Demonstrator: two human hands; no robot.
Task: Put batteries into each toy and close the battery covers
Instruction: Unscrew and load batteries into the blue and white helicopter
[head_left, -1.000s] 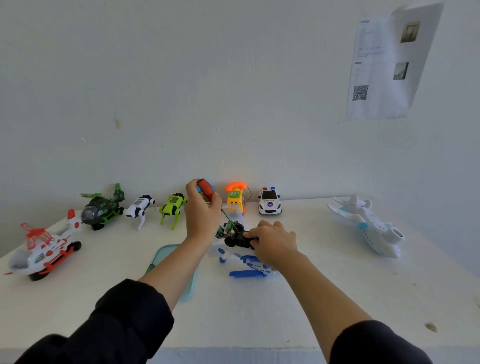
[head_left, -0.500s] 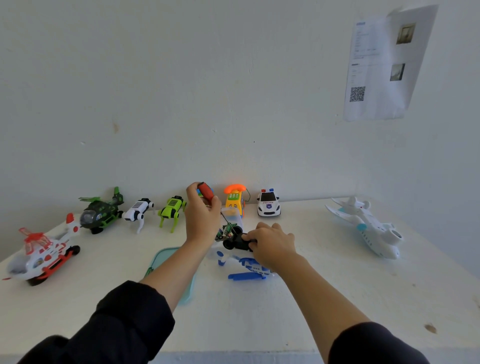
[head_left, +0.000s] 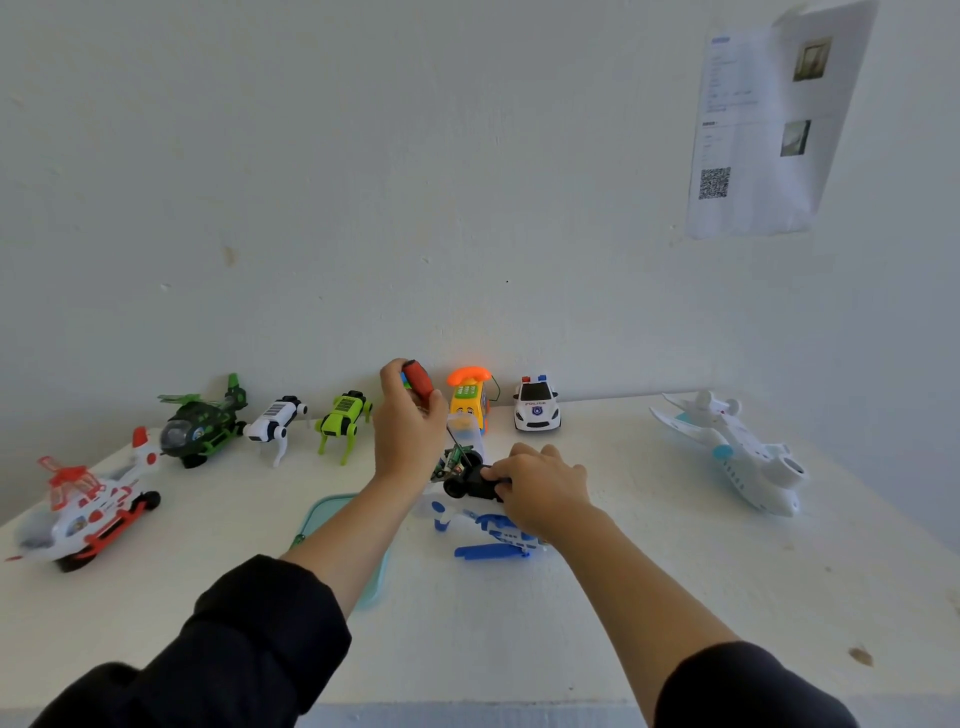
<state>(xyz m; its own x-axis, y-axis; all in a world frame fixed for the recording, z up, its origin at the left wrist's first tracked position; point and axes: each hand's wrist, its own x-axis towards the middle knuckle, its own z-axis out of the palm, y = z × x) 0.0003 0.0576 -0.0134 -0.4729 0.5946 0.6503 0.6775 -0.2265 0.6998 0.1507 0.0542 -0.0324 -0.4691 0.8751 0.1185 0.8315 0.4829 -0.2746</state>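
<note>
Black toy (head_left: 470, 486) sits on the table (head_left: 623, 597) mid-frame, my right hand (head_left: 540, 488) on it from the right, fingers curled round its near end, pinning it down. Exact type of toy hard to tell, small, wheels visible, green circuit bits showing at its far side. My left hand (head_left: 408, 431) is just left of and above it, fingers wrapped tight round a red-handled screwdriver (head_left: 418, 379), handle sticking up out of the fist, thin shaft angling down toward the toy. Tip contact not clear.

Right under my right wrist: blue and white helicopter (head_left: 488, 535) lying on the table. Under my left forearm: teal tray (head_left: 324, 519), mostly hidden.

Back row along the wall (head_left: 363, 182), left to right: red and white helicopter (head_left: 88, 504), green helicopter (head_left: 200, 423), white robot dog (head_left: 275, 421), green robot dog (head_left: 343, 421), yellow toy phone (head_left: 467, 400) with orange handset, police car (head_left: 536, 405). White jet plane (head_left: 737, 452) far right, well apart. Paper sheet (head_left: 763, 119) with QR code taped on the wall, upper right. Table white, brown mark near right front edge. Both sleeves black.
</note>
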